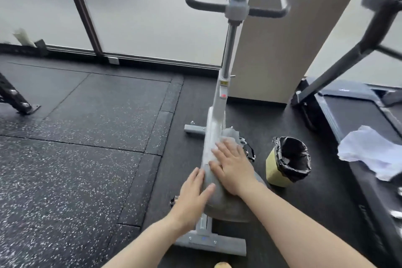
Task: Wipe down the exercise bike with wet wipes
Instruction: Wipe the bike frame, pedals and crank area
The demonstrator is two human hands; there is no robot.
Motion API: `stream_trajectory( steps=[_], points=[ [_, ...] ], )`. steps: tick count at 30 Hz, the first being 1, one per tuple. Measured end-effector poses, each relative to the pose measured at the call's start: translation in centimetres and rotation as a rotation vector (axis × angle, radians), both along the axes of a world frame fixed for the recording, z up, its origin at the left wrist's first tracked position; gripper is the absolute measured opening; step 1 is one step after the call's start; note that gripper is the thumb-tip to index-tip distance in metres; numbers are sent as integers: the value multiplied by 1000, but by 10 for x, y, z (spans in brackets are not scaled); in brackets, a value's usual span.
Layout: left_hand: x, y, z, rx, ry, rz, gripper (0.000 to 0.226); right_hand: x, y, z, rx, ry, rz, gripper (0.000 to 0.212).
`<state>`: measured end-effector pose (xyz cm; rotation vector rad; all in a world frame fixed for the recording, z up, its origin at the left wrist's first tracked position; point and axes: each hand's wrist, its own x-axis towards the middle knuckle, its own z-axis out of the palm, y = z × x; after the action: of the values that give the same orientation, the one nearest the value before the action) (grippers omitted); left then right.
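Note:
A grey exercise bike [219, 104] stands in front of me on the black rubber floor, its handlebar and console at the top of the view. My right hand [230, 167] lies flat with straight fingers on the bike's grey flywheel housing, pressing a pale wet wipe [214, 147] against it; only the wipe's edge shows past the fingertips. My left hand [192, 193] rests flat on the left side of the same housing, fingers straight, holding nothing.
A small yellow bin with a black liner [288, 161] stands just right of the bike. A treadmill [356, 115] at the right carries a crumpled white cloth [374, 152]. A black rack foot [17, 100] sits at the left. Frosted windows and a beige pillar are behind.

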<state>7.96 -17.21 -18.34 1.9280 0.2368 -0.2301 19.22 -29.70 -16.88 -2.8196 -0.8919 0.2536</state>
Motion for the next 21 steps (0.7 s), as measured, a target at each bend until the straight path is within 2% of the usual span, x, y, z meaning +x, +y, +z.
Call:
stream_trajectory(
  steps=[2,4,10,12,15,19,21],
  points=[
    [-6,-2,-2,208,17,-146,88,26,-1,-1,-23,-12,-79,74],
    [-10,-5,-1,247,15,-144,96,43,1,-4,20,36,-144,54],
    [-10,2,5,269,-19,-111,98,40,-5,-4,345,199,-362,53],
    [-11,3,3,223,-49,-77,98,19,-23,-3,331,228,-458,55],
    [-11,4,-3,125,-80,-25,97,-32,-56,-13,346,140,-474,51],
    [-13,7,-11,-172,-121,134,57,-86,-73,-31,618,39,-556,52],
    [-14,7,-9,-277,-125,205,49,-95,-66,-35,661,-61,-561,52]
  ],
)
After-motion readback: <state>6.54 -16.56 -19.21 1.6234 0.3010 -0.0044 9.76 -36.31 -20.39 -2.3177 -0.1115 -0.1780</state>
